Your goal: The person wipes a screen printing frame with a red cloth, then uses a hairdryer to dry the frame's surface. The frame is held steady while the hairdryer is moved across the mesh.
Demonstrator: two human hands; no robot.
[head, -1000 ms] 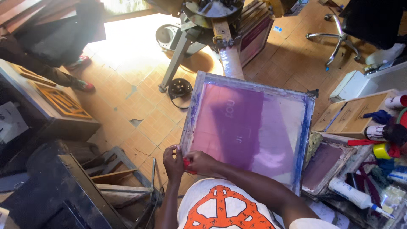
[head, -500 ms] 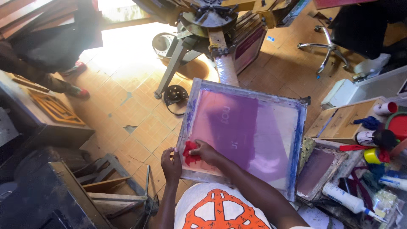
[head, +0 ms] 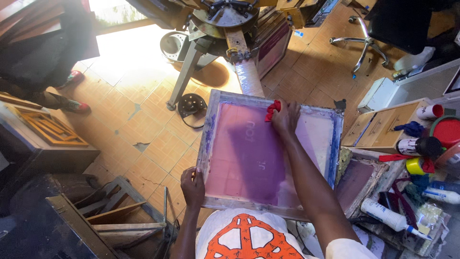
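A wooden-framed printing screen (head: 211,129) with pink-purple mesh lies flat in front of me, attached to the arm of a metal press. My left hand (head: 192,186) grips the screen's near left corner. My right hand (head: 286,116) reaches across to the far side of the mesh and presses a red rag (head: 272,110) against it near the top edge. A darker purple patch covers the middle of the mesh. Below the screen, a white shirt with an orange design (head: 244,237) shows at the frame's bottom.
The rotary press (head: 225,19) stands on the tiled floor beyond the screen. To the right a cluttered bench holds a second screen (head: 357,180), a wooden drawer box (head: 383,125), bottles and a red lid (head: 448,130). Wooden frames lie at the left. An office chair (head: 383,24) stands at the back right.
My right hand with the red rag has moved from the screen's near left corner across to its far upper edge. The left hand stays on the near left corner.
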